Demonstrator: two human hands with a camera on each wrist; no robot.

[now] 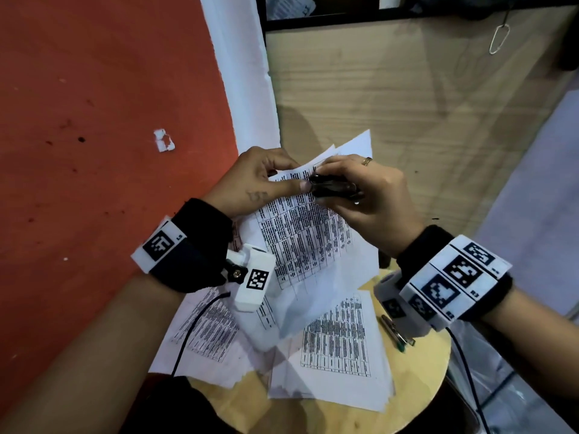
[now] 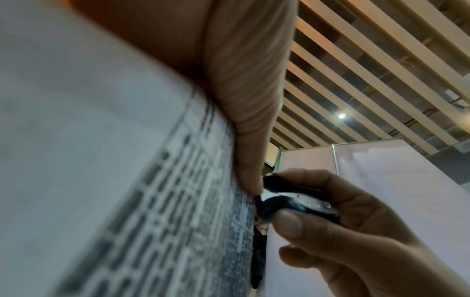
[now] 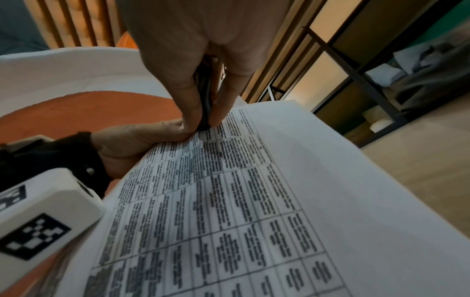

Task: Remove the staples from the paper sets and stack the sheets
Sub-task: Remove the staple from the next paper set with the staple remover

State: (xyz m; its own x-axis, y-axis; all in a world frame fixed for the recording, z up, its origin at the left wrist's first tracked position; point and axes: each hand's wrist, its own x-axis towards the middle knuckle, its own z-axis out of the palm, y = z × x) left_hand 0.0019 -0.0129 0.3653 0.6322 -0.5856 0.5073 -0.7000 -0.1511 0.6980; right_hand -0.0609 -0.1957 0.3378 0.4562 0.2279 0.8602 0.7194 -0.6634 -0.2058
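I see my left hand (image 1: 255, 180) raised over the round pale wooden table (image 1: 416, 371), pinching the top corner of a stapled set of white sheets printed with black tables (image 1: 308, 242); its thumb lies flat along the printed face and the other fingers curl behind the corner, so the set hangs tilted, lifted clear of the table. My right hand (image 1: 366, 198) is closed around a small black staple remover with a metal body (image 1: 332, 187), thumb on one side and forefinger on the other, squeezing it. From the right wrist view the fingertips (image 3: 189, 118) sit nearly together with only the dark tool between them, its nose touching the paper at the corner, just beside my left thumb. I cannot tell whether a staple is caught in the nose. On the table below lie more loose printed white sheets (image 1: 338, 355), overlapping and fanned untidily. A slim metallic pen with a green tip (image 1: 396, 335) rests on the bare wood just beside them, under my right wrist.
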